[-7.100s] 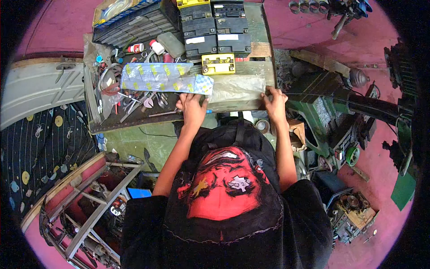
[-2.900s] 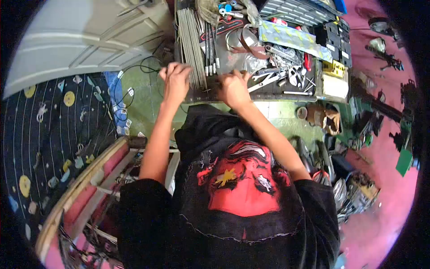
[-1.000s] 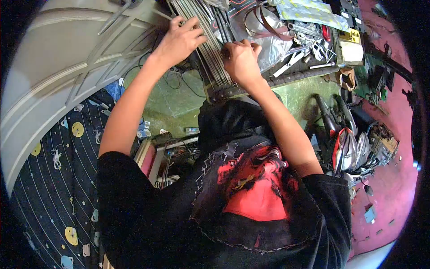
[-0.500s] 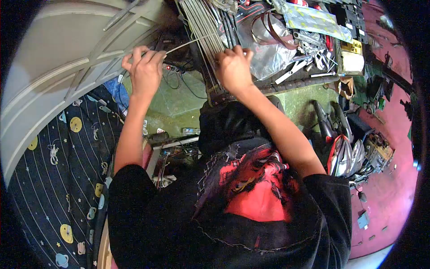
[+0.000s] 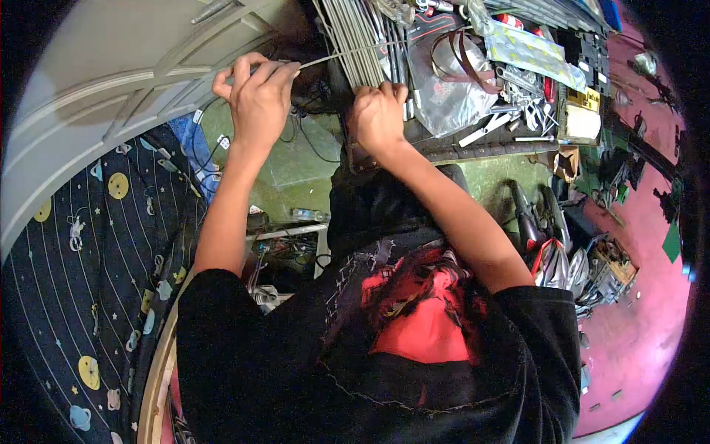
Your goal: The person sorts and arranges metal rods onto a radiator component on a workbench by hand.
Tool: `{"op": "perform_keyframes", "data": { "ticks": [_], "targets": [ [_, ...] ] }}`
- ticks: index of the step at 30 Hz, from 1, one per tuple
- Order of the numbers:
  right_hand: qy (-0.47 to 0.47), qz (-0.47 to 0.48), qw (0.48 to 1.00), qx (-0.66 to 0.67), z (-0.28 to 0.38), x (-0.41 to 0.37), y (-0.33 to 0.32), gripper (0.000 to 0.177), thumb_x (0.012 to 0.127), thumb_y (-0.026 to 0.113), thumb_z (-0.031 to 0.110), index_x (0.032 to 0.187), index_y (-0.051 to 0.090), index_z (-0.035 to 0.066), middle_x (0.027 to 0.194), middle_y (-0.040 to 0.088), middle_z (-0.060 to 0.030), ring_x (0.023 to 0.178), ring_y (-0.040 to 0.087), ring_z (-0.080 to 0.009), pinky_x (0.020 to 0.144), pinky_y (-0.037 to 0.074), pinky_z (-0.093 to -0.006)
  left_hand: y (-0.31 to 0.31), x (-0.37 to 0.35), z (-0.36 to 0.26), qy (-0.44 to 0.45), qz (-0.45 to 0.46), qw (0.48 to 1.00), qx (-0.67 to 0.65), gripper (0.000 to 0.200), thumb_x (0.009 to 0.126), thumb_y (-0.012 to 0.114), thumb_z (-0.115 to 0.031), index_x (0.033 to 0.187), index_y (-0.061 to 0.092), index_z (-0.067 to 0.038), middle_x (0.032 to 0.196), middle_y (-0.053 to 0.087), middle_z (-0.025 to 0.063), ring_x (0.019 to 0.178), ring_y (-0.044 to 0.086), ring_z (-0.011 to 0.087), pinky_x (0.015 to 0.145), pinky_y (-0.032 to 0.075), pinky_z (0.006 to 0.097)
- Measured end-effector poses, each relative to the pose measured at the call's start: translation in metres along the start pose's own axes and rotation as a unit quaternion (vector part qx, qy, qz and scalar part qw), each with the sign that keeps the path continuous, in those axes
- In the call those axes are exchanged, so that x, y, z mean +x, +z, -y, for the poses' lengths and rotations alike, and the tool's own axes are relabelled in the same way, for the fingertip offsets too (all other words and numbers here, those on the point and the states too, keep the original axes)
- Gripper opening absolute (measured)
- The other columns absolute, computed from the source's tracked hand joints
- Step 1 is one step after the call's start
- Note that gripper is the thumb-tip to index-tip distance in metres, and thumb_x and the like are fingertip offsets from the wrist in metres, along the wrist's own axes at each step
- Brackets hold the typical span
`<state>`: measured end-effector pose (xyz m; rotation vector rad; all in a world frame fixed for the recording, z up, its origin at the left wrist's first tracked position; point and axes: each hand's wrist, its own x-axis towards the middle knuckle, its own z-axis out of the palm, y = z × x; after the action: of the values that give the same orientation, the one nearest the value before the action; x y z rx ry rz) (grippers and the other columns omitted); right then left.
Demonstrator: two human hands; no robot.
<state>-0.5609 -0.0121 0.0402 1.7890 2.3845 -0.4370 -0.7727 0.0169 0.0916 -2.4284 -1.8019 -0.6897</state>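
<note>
Between its thumb and fingers, my left hand (image 5: 260,92) pinches one end of a thin light rod (image 5: 333,56). The rod slants up to the right and crosses over a bundle of long thin rods (image 5: 355,46) on the worktable. My right hand (image 5: 377,115) is closed at the near end of that bundle, with its fingers curled down; what lies under the fingertips is hidden. Just right of it are a dark rod and a clear plastic bag (image 5: 447,103).
Right of the bag lie a brown strap (image 5: 464,63), metal tools (image 5: 518,89) and a yellow box (image 5: 583,111). A panelled door (image 5: 96,66) stands at the left, above a dark patterned cloth (image 5: 96,244). Motorcycle-like parts (image 5: 558,259) sit at the lower right.
My left hand has moved right and up with the rod, closer to my right hand. My right hand has shifted slightly down and left, and the view has tilted a little.
</note>
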Motion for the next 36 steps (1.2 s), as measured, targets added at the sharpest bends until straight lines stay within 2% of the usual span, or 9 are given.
{"op": "perform_keyframes", "data": {
  "ticks": [4, 8, 10, 12, 14, 21, 27, 33, 36],
  "targets": [
    [0.013, -0.096, 0.995, -0.006, -0.017, -0.011, -0.029, 0.016, 0.081, 0.061, 0.014, 0.09, 0.071, 0.005, 0.093, 0.073, -0.0136, 0.104, 0.06, -0.0306, 0.101, 0.036, -0.0545, -0.004, 0.017, -0.006, 0.022, -0.019, 0.999, -0.021, 0.014, 0.084, 0.079, -0.019, 0.097, 0.082, -0.022, 0.095, 0.075, -0.0076, 0.104, 0.062, 0.0163, 0.1, 0.027, 0.0448],
    [0.0, -0.122, 0.992, -0.033, -0.033, -0.028, -0.051, 0.014, 0.085, 0.057, 0.012, 0.091, 0.069, 0.006, 0.095, 0.071, -0.0122, 0.106, 0.059, -0.0307, 0.105, 0.034, -0.0582, 0.002, 0.026, -0.017, 0.069, -0.012, 0.996, -0.05, 0.014, 0.084, 0.079, -0.019, 0.098, 0.081, -0.022, 0.096, 0.075, -0.0081, 0.104, 0.062, 0.016, 0.101, 0.028, 0.0458],
    [-0.001, -0.139, 0.99, -0.023, -0.039, -0.037, -0.052, 0.012, 0.084, 0.058, 0.011, 0.091, 0.067, 0.007, 0.095, 0.068, -0.0104, 0.107, 0.058, -0.0304, 0.107, 0.032, -0.0594, 0.009, 0.026, -0.024, 0.102, 0.0, 0.993, -0.061, 0.02, 0.077, 0.076, -0.012, 0.095, 0.081, -0.019, 0.096, 0.073, -0.0078, 0.108, 0.06, 0.0156, 0.101, 0.03, 0.0487],
    [-0.047, -0.158, 0.986, -0.024, -0.044, -0.044, -0.056, 0.01, 0.082, 0.06, 0.01, 0.09, 0.066, 0.008, 0.095, 0.065, -0.0088, 0.109, 0.057, -0.0294, 0.107, 0.031, -0.0589, 0.011, 0.025, -0.03, 0.111, 0.0, 0.991, -0.075, 0.021, 0.075, 0.075, -0.011, 0.094, 0.081, -0.018, 0.096, 0.073, -0.0071, 0.109, 0.059, 0.0157, 0.101, 0.03, 0.0496],
    [-0.045, -0.167, 0.985, -0.023, -0.045, -0.048, -0.056, 0.01, 0.08, 0.062, 0.01, 0.09, 0.065, 0.01, 0.094, 0.062, -0.0063, 0.109, 0.056, -0.0275, 0.106, 0.031, -0.0569, 0.013, 0.024, -0.034, 0.113, 0.044, 0.991, -0.062, 0.013, 0.083, 0.078, -0.021, 0.096, 0.081, -0.019, 0.094, 0.074, -0.0071, 0.104, 0.062, 0.0161, 0.101, 0.031, 0.047],
    [-0.079, -0.222, 0.972, -0.005, -0.051, -0.043, -0.061, 0.013, 0.078, 0.065, 0.014, 0.091, 0.065, 0.015, 0.092, 0.059, -0.001, 0.107, 0.055, -0.0233, 0.1, 0.031, -0.0518, 0.012, 0.018, -0.038, 0.096, 0.087, 0.981, -0.145, 0.016, 0.078, 0.081, -0.017, 0.094, 0.082, -0.016, 0.091, 0.074, -0.0054, 0.106, 0.059, 0.0169, 0.1, 0.031, 0.0484],
    [-0.107, -0.252, 0.962, 0.005, -0.053, -0.042, -0.057, 0.015, 0.077, 0.066, 0.015, 0.092, 0.065, 0.017, 0.093, 0.059, 0.001, 0.102, 0.056, -0.022, 0.1, 0.03, -0.0498, 0.011, 0.02, -0.031, 0.101, 0.11, 0.972, -0.183, 0.012, 0.082, 0.078, -0.016, 0.094, 0.082, -0.016, 0.092, 0.075, -0.0041, 0.103, 0.061, 0.0181, 0.1, 0.03, 0.0444],
    [-0.129, -0.31, 0.942, -0.017, -0.05, -0.036, -0.042, 0.015, 0.08, 0.065, 0.02, 0.096, 0.066, 0.019, 0.096, 0.06, 0.004, 0.103, 0.057, -0.02, 0.099, 0.029, -0.0472, 0.012, 0.012, -0.022, 0.105, 0.112, 0.983, -0.101, 0.014, 0.082, 0.077, -0.015, 0.096, 0.08, -0.016, 0.094, 0.075, -0.0052, 0.107, 0.059, 0.0182, 0.102, 0.03, 0.0459],
    [-0.146, -0.324, 0.934, -0.025, -0.052, -0.039, -0.033, 0.024, 0.079, 0.073, 0.017, 0.101, 0.067, 0.019, 0.1, 0.062, 0.0023, 0.108, 0.056, -0.0259, 0.096, 0.032, -0.0481, 0.014, 0.0, -0.008, 0.07, 0.108, 0.99, -0.058, 0.014, 0.083, 0.077, -0.015, 0.097, 0.08, -0.017, 0.094, 0.074, -0.0055, 0.109, 0.059, 0.0188, 0.103, 0.029, 0.0475]
  ]
}}
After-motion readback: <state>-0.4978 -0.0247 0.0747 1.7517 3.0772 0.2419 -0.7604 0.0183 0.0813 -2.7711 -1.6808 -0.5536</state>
